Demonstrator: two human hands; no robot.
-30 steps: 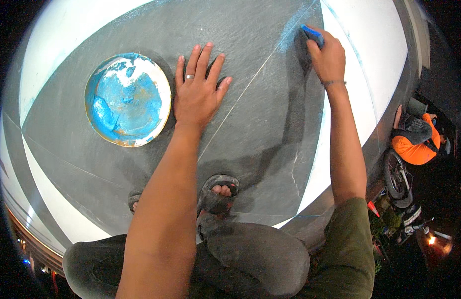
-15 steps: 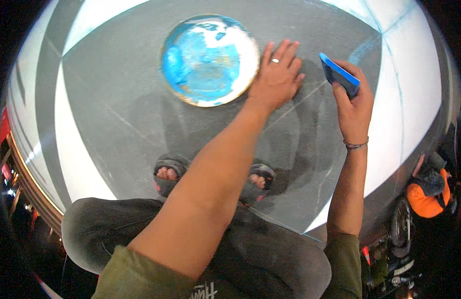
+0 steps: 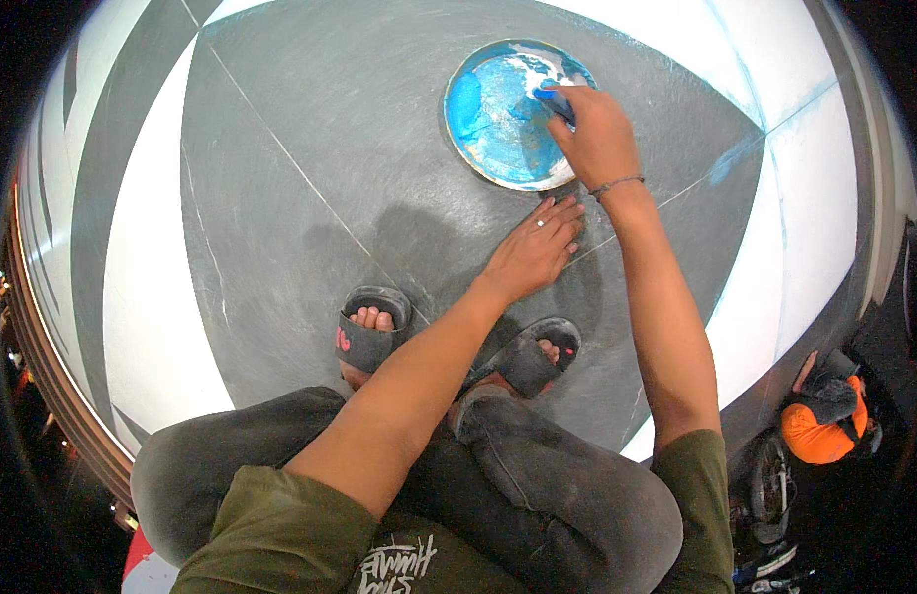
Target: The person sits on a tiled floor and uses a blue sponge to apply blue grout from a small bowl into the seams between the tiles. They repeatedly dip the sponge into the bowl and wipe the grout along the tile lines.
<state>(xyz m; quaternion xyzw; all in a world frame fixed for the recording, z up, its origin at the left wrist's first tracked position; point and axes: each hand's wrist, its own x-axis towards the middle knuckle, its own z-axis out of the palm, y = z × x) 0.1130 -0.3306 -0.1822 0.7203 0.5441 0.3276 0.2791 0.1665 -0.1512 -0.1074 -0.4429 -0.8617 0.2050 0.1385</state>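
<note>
A round, shallow tray [image 3: 468,166] smeared with blue and white paint lies on the grey floor in front of me. Over its right half, my right hand [image 3: 599,134] is closed on a flat sponge pad [image 3: 555,100], blue with a dark face. The pad's lower end is at the white paint, and my fingers cover part of it. My left hand [image 3: 534,247], with a ring on one finger, lies on the floor just below the tray, fingers stretched out and holding nothing.
My sandalled feet [image 3: 372,327] stand between my arms on the grey floor [image 3: 280,228], which has thin pale lines. White painted bands [image 3: 147,297] curve along both sides, with bluish smudges at the right corner. A person in orange [image 3: 820,431] crouches at far right beside a wheel [image 3: 770,485].
My right hand has moved left with the sponge pad, from over the floor to the tray. My left hand has drawn back from the tray's right edge to below it. The view has shifted.
</note>
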